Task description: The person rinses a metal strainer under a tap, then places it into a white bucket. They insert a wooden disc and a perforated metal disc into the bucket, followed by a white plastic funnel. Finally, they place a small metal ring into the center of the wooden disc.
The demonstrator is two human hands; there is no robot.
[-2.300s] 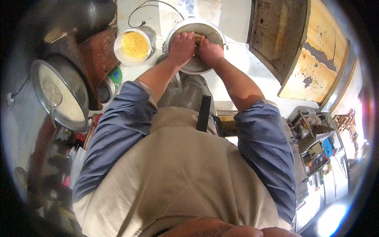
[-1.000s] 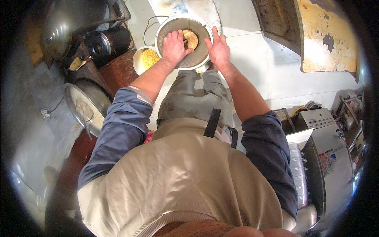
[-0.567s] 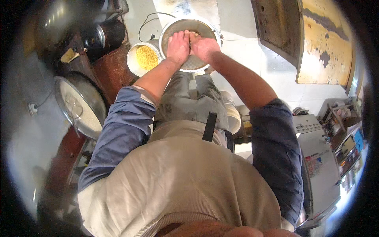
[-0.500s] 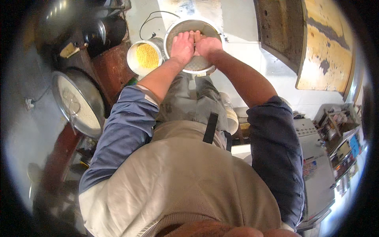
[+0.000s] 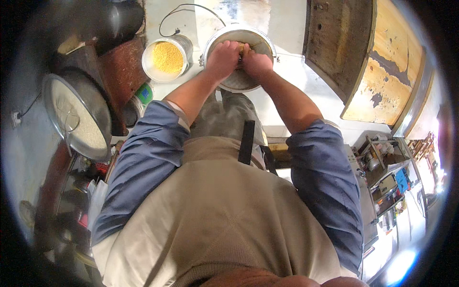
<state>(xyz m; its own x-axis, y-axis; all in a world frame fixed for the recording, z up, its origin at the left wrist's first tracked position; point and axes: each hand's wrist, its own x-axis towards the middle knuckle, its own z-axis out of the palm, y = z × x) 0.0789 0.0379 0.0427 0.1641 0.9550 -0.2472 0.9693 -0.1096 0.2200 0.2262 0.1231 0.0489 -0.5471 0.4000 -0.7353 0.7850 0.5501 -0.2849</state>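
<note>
Both arms reach forward over a round white-rimmed bucket (image 5: 224, 85) with a greyish inner surface. Above its middle, my left hand (image 5: 224, 60) is curled closed, knuckles up. Close beside it, my right hand (image 5: 256, 63) is closed too, its thumb side toward the left. A small yellowish-brown thing shows between the fingers of both hands; its kind is too hidden to tell. Left of the bucket stands a white pail (image 5: 149, 71) holding yellow grains (image 5: 167, 57), apart from my hands.
A large metal basin (image 5: 53, 117) with pale contents and a wire whisk (image 5: 68, 117) stands at the left. Behind the pail runs a black cable (image 5: 162, 21). A worn yellow-and-brown board (image 5: 377, 91) is at the right, and cluttered shelves (image 5: 387, 177) stand lower right.
My hands, earlier laid with stretched fingers on the surface in the bucket, are now curled around something yellowish-brown. The view has shifted somewhat, showing the pail farther left.
</note>
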